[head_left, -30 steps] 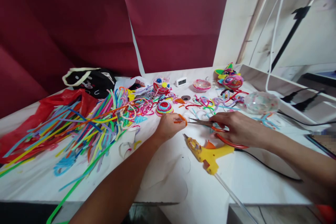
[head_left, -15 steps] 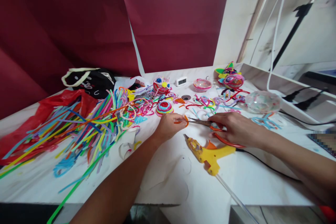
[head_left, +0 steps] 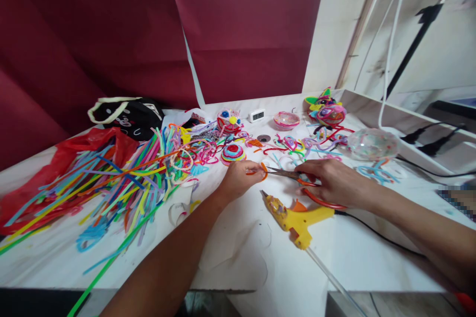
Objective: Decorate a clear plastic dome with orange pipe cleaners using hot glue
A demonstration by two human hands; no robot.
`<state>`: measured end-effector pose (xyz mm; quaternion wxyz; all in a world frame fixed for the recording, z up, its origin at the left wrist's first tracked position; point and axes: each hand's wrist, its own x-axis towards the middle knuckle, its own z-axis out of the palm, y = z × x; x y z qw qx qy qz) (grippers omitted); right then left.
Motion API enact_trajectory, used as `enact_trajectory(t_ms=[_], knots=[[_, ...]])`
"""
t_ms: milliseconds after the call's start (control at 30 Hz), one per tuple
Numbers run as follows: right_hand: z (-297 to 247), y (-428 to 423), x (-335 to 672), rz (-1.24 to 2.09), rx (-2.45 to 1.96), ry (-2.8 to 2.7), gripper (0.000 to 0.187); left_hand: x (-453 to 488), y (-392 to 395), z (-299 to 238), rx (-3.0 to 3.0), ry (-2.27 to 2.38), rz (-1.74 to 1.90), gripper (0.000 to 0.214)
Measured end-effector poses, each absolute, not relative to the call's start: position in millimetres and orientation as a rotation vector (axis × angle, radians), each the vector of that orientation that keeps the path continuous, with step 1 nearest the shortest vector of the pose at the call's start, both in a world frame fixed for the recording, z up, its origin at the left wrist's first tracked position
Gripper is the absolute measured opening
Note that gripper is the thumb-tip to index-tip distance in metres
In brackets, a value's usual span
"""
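Pinched in my left hand (head_left: 239, 178) is a short, bent orange pipe cleaner (head_left: 265, 172), its curved end sticking out past the fingertips. My right hand (head_left: 330, 182) is closed round the orange handles of a pair of scissors (head_left: 284, 172). The scissor blades point left, and their tips reach the orange pipe cleaner; whether they grip it I cannot make out. Below both hands lies a yellow hot glue gun (head_left: 295, 220) with a clear glue stick (head_left: 334, 280) in its back end. A striped coil of pipe cleaner (head_left: 233, 154) sits just behind my left hand.
A large heap of coloured pipe cleaners (head_left: 134, 178) spreads over a red plastic bag (head_left: 94, 138) at left. Behind stand a black bag (head_left: 130, 116), a small digital clock (head_left: 257, 115), a pink-rimmed bowl (head_left: 286, 120) and decorated figures (head_left: 326, 109). A black cord (head_left: 379, 235) runs right.
Almost nothing differs. Both hands, the scissors and the orange pipe cleaner hold nearly the same places; the view has shifted very slightly.
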<state>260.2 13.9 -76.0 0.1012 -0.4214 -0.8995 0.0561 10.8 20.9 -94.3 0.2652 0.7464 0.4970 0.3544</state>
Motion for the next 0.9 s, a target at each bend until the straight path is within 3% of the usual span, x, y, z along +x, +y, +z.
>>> enact_trajectory(t_ms=[500, 900], knots=[[-72, 15, 269, 0.22, -1.208, -2.615, 0.035, 0, 29, -93, 1.899, 1.219, 0.867, 0.023], [-86, 38, 279, 0.154, -1.374, -2.728, 0.032, -10, 36, -90, 1.44, 1.153, 1.058, 0.026]])
